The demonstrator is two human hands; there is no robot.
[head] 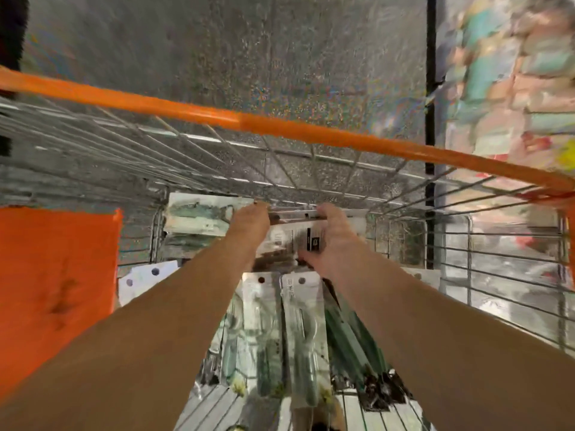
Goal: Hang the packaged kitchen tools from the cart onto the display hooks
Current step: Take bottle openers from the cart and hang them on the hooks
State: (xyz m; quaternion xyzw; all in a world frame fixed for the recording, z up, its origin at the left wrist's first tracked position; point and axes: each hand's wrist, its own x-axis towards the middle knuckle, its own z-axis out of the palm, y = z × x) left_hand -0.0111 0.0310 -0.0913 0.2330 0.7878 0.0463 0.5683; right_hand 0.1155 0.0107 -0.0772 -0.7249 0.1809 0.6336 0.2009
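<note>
The floor (217, 57) fills the upper part of the view. It is grey, speckled and shiny, and it reflects the light in small coloured sparkles. A thin black vertical post (430, 88) stands at the right side of this floor. To the right of the post there is a shelf of goods (510, 73), very blurred, with green, pink, red and yellow patches. At the top left corner a dark upright strip (12, 29) is visible; what it is cannot be told.

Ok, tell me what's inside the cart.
Inside the wire cart: packaged kitchen tools lying flat, and both hands holding one package. The arms hide whatever lies beneath.
</note>
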